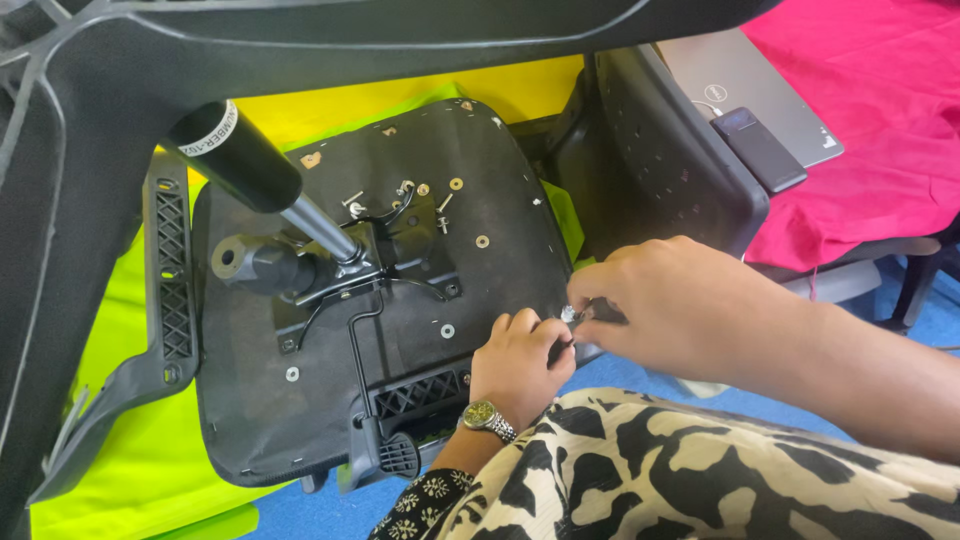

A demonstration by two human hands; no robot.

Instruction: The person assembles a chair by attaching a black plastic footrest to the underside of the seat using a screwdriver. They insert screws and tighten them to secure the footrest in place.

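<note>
My left hand (518,362), a metal watch on its wrist, rested curled at the right edge of the upturned black fabric-covered chair seat (500,180), fingertips pinched on a small silvery bolt (568,315). My right hand (680,305) closed narrowly over the same bolt from the seat's right. Loose silver washers (447,331) lay on the seat, left of my hands, near the black gas-lift cylinder (250,165).

The upturned seat (400,290) was laid on a sheet (130,440), with washers (483,241) scattered on it. A laptop (740,80) was placed behind to the right, a power bank (763,145) on it.
</note>
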